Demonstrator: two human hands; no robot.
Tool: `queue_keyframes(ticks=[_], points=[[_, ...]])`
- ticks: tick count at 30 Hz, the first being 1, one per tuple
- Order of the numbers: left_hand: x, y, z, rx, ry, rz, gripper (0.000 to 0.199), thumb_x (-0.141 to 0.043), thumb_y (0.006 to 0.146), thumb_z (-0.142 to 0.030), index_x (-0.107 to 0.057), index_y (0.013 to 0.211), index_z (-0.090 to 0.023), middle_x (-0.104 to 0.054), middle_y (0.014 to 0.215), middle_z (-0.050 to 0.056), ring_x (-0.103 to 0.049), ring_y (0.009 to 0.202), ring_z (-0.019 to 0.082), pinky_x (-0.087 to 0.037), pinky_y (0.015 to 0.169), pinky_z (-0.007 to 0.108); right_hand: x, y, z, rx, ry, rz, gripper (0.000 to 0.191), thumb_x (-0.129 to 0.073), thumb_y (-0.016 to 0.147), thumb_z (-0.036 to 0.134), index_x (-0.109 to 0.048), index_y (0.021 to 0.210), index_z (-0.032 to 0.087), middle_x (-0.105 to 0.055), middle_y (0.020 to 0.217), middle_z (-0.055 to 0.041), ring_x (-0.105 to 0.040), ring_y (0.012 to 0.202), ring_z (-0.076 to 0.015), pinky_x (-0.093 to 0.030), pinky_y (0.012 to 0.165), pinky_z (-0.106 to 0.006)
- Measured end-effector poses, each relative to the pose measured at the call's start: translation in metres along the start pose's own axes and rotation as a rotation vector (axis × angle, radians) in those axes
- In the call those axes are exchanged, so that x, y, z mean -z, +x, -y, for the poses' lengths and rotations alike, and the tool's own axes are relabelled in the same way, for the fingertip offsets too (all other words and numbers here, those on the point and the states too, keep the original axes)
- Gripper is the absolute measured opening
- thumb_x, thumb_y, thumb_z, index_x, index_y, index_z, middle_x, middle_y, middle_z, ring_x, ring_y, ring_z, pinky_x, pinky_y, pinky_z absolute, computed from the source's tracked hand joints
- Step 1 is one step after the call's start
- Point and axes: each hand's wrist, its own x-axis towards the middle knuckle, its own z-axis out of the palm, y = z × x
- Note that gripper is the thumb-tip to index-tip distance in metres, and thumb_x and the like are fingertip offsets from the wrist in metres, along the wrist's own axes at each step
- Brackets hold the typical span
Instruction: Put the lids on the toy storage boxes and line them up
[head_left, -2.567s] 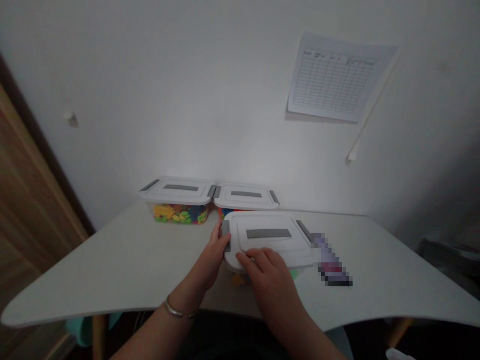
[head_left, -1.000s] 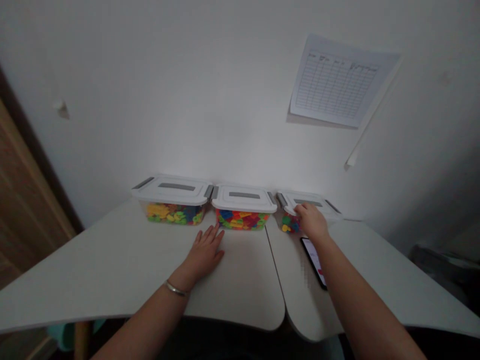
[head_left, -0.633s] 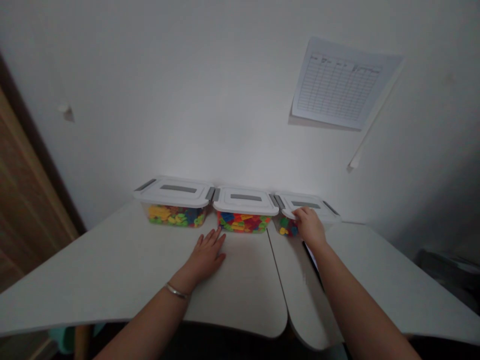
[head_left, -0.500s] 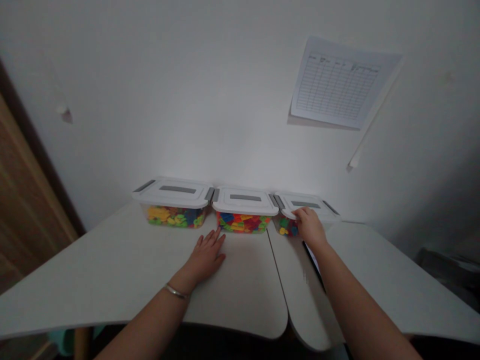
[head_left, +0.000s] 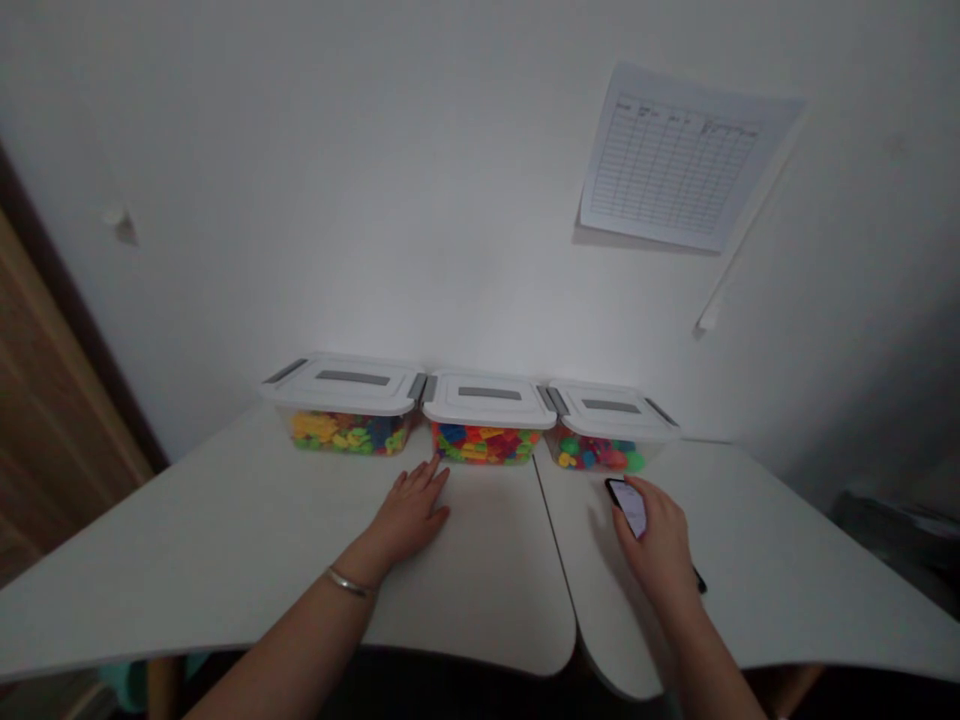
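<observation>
My left hand [head_left: 409,512] lies flat on the white table, fingers spread toward the middle box. A bracelet circles its wrist. My right hand [head_left: 660,545] is closed over a dark-edged smartphone [head_left: 628,508] with a lit screen, covering most of it. The thumb is at the phone's left side and the fingers curl over its other side. Beyond the hands stand three clear boxes with white lids and grey clips: the left box [head_left: 345,400], the middle box [head_left: 489,400] and the right box [head_left: 611,410]. Small colourful plastic pieces show through their sides.
Two white tabletops [head_left: 480,590] meet at a dark seam to the right of centre. Behind the boxes rises a white wall [head_left: 420,200] with a printed table sheet [head_left: 667,165] fixed to it. A wooden panel [head_left: 60,400] stands at the left.
My right hand has left the front edge of the right box's lid and come back toward me onto the smartphone. My left hand has stayed in place.
</observation>
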Motion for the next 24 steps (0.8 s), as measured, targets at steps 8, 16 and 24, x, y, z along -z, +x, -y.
queue_keyframes(ticks=[8,16,24], points=[[-0.004,-0.002,0.0,-0.018,-0.007,-0.026,0.058,-0.045,0.091,-0.03,-0.042,0.147,-0.015,-0.021,0.162,0.014,-0.026,0.147,0.03,-0.019,0.12,0.051,0.011,-0.06,0.011,0.11,-0.195,0.195,0.03,-0.05,0.09,0.031,-0.06,0.116,0.019,-0.062,0.12,-0.0124,-0.056,0.111,-0.0281,-0.044,0.097,-0.044],[-0.006,-0.001,0.004,-0.029,0.016,-0.028,0.058,-0.045,0.091,-0.031,-0.043,0.147,-0.014,-0.023,0.161,0.016,-0.025,0.147,0.03,-0.019,0.121,0.049,0.027,-0.071,-0.017,-0.184,-0.449,0.158,0.039,-0.049,0.085,0.04,-0.06,0.106,0.01,-0.058,0.119,-0.0226,-0.057,0.107,-0.0345,-0.046,0.094,-0.045],[-0.009,-0.002,0.006,-0.037,0.024,-0.054,0.056,-0.046,0.091,-0.031,-0.046,0.144,-0.016,-0.027,0.16,0.015,-0.029,0.146,0.03,-0.021,0.12,0.049,0.028,-0.071,-0.019,-0.278,-0.443,0.199,0.052,-0.044,0.085,0.048,-0.061,0.111,0.007,-0.051,0.13,-0.0249,-0.058,0.11,-0.0368,-0.048,0.094,-0.045]])
